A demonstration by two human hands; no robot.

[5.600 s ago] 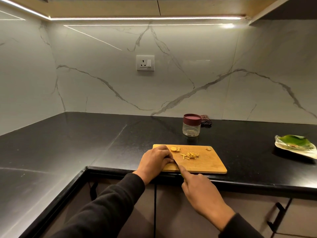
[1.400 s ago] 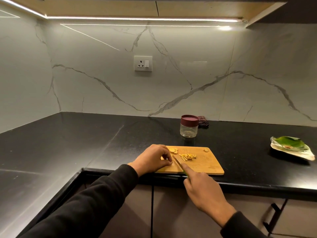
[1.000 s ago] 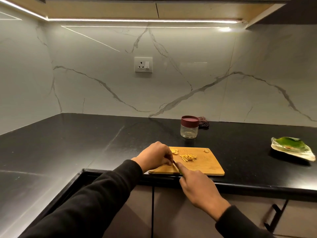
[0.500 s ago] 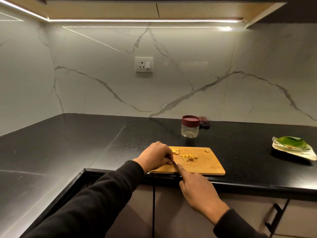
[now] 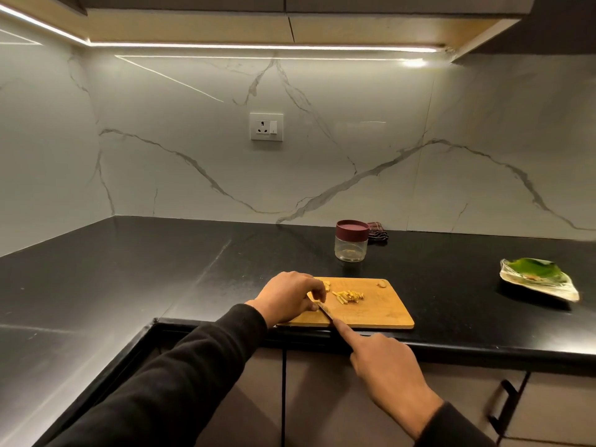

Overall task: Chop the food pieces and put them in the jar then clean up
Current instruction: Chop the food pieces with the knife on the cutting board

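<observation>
A wooden chopping board (image 5: pixel 377 312) lies at the front edge of the black counter. My left hand (image 5: pixel 288 296) rests on its left end, its fingers curled over a small pale food piece that is mostly hidden. My right hand (image 5: pixel 387 369) grips a knife (image 5: pixel 325 311), forefinger stretched along the spine, the blade tip down beside my left fingertips. A heap of yellow chopped strips (image 5: pixel 349 296) sits mid-board, with slices (image 5: pixel 327 285) behind my left hand and one bit (image 5: pixel 382 284) at the far right corner. The glass jar (image 5: pixel 351 245) with its maroon lid on stands behind the board.
A dark checked cloth (image 5: pixel 378 233) lies behind the jar by the marble wall. A shallow dish with a green leaf (image 5: pixel 537 279) sits at the right. The counter (image 5: pixel 161 269) wraps round a corner to the left. Cabinet doors and a handle (image 5: pixel 504 404) are below.
The knife has kept working in short strokes beside my left fingers near the board's left end. The pile of strips and the jar have stayed put.
</observation>
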